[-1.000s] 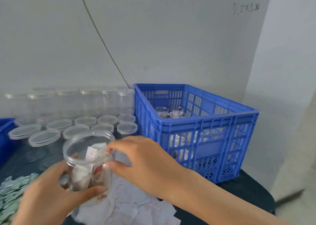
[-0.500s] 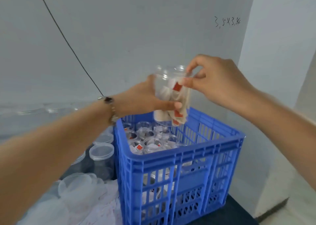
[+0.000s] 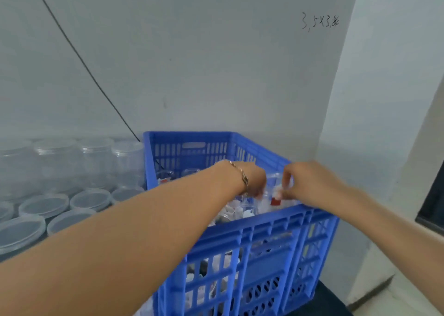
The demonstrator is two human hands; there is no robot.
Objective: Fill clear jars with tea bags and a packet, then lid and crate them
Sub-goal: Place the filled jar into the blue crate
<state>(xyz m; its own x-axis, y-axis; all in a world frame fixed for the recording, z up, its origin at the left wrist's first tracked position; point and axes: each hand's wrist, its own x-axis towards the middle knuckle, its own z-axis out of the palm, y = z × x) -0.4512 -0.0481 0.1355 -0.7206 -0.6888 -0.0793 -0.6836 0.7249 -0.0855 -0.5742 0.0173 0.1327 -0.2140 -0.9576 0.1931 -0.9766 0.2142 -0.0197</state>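
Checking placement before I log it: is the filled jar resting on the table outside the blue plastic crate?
No, both hands hold the clear filled jar inside the blue plastic crate.

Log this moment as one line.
step: crating | both hands: left hand and right hand hold filled jar | place: inside blue crate

Packing workroom: blue crate (image 3: 240,234), jar rows (image 3: 96,164) (bare walls).

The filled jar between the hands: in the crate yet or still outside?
In: the jar, held by both hands, sits below the blue crate rim among other jars.
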